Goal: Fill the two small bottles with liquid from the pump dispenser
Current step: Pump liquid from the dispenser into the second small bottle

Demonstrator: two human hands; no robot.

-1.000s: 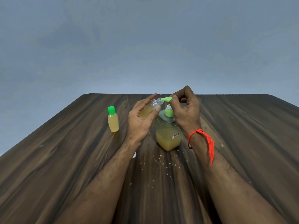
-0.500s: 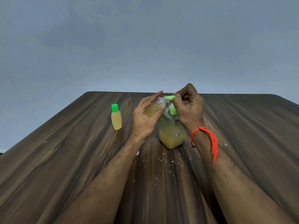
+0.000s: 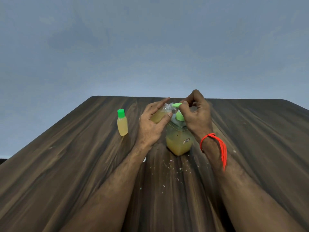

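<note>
- table (image 3: 66, 173): dark wood-grain top, streaked, smooth with a dull sheen; pale crumb-like specks (image 3: 168, 166) lie at 6 o'clock of the dispenser
- pump dispenser (image 3: 179, 141): clear, glossy plastic body; green plastic pump head (image 3: 177, 105), smooth
- open small bottle (image 3: 161, 114) in the left hand (image 3: 150, 124): thin transparent plastic, shiny at the neck
- capped small bottle (image 3: 122, 125) at 9 o'clock of the dispenser: translucent plastic, slightly frosted; matt green plastic cap (image 3: 120, 113)
- wrist thread (image 3: 215, 144) on the right arm: orange fibre, stringy, matt
</note>
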